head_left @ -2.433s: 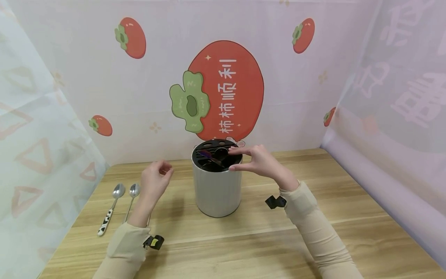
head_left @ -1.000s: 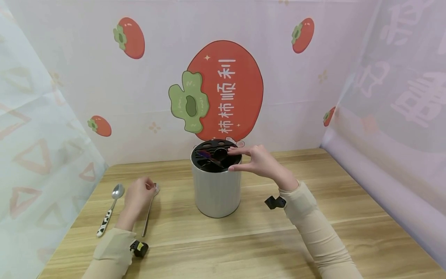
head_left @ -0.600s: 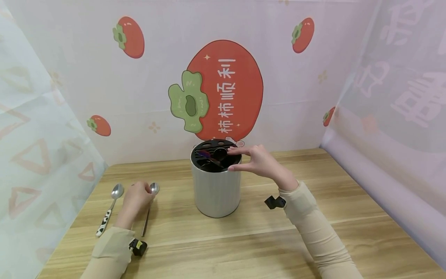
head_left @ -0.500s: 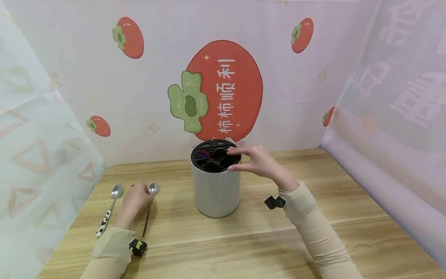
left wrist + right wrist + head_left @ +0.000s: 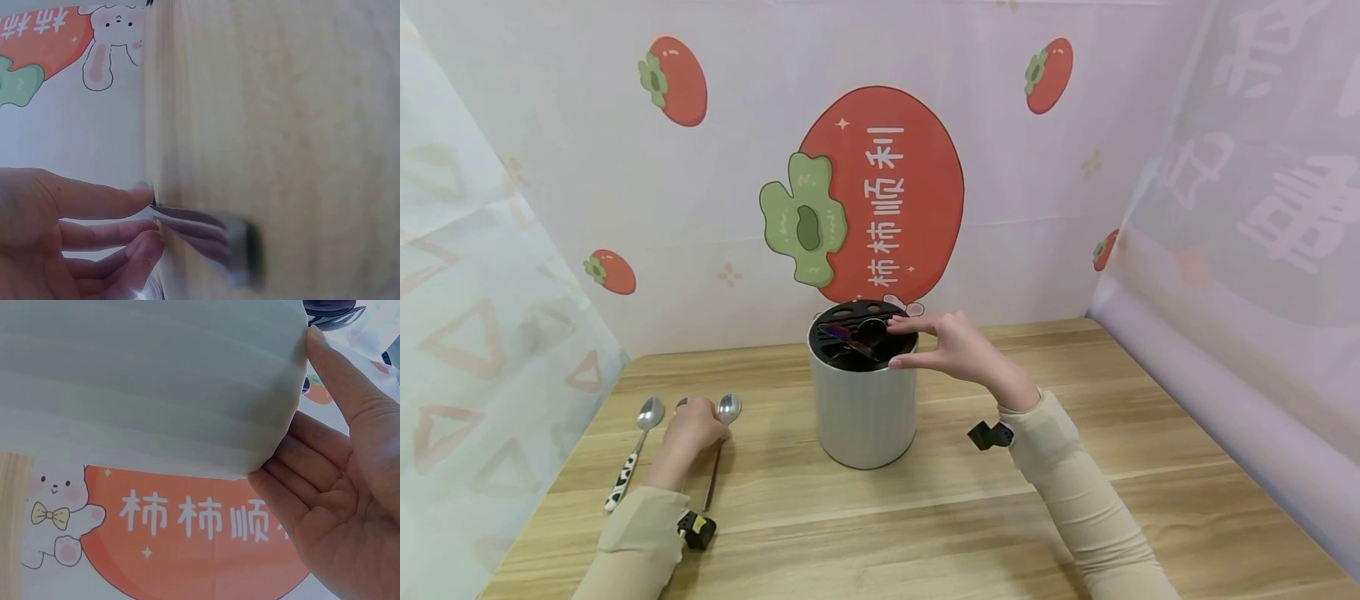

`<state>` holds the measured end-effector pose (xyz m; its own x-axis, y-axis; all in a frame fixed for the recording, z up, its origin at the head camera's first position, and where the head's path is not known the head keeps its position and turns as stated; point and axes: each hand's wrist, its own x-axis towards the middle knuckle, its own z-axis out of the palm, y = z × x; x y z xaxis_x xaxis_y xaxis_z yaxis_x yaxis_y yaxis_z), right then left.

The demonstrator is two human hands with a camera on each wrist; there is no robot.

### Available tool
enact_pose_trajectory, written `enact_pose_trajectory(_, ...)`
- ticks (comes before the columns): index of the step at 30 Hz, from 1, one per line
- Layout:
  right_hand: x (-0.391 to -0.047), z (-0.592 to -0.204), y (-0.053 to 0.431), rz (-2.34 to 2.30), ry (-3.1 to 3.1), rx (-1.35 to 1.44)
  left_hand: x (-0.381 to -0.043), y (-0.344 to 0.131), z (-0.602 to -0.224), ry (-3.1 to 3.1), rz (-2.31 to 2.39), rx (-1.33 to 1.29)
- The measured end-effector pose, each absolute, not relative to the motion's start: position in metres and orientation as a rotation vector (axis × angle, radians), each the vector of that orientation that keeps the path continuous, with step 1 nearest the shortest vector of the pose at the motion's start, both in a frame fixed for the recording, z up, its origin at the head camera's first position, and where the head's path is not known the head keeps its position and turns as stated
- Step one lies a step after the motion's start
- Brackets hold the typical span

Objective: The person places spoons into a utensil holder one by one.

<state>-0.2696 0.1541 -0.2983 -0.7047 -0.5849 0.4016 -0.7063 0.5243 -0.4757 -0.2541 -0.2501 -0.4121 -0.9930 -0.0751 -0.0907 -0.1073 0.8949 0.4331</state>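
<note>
Three silver spoons lie on the left side of the table in the head view. My left hand (image 5: 696, 429) is lowered over the rightmost spoon (image 5: 728, 407), thumb and fingers pinching its thin handle (image 5: 215, 240), which reaches back toward the left wrist camera. The middle spoon (image 5: 682, 402) is mostly hidden under this hand. A spoon with a cow-patterned handle (image 5: 621, 481) lies farthest left. My right hand (image 5: 951, 346) holds the right side of a white utensil holder (image 5: 865, 417), its thumb and fingers spread around the rim; the right wrist view shows the fingertips against the wall (image 5: 187, 394).
The holder's black slotted lid (image 5: 857, 312) bears several openings, with a dark, purple-sheened utensil (image 5: 842, 335) on top of it. Printed persimmon cloth (image 5: 1000, 208) stands behind the wooden table (image 5: 865, 542), and more cloth hangs at both sides.
My left hand has come down and to the left, from the air beside the holder onto the rightmost spoon. The right hand keeps its place on the holder.
</note>
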Motion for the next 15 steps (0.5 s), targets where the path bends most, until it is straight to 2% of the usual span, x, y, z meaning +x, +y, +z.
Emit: enact_pose_trajectory(15, -0.2691, -0.2983, 0.1533, 0.951, -2.564, 1.112, -0.2558, -0.2472, -0.4138, 2.991, 0.714, -0.168)
